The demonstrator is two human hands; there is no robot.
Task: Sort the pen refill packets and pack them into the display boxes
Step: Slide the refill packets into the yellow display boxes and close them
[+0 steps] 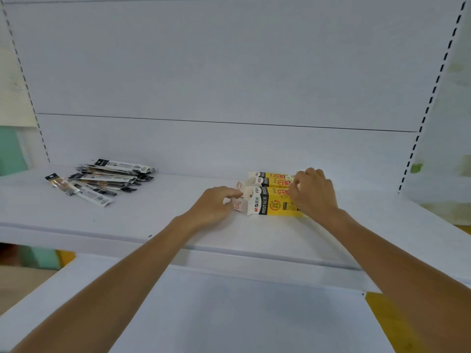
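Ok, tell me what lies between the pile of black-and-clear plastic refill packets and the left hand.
Nothing: in the head view only bare white shelf separates the refill packet pile from the left hand.

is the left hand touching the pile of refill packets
Apart. The head view shows bare shelf between the left hand and the refill packets.

Two bare forearms reach forward from the lower corners of the frame and converge toward the middle. The left hand (216,206), knuckles up and fingers curled, pinches the open end flap of a display box (271,205). The right hand (313,193), wrist angled slightly inward, curls its fingers over the same box's other end from above.
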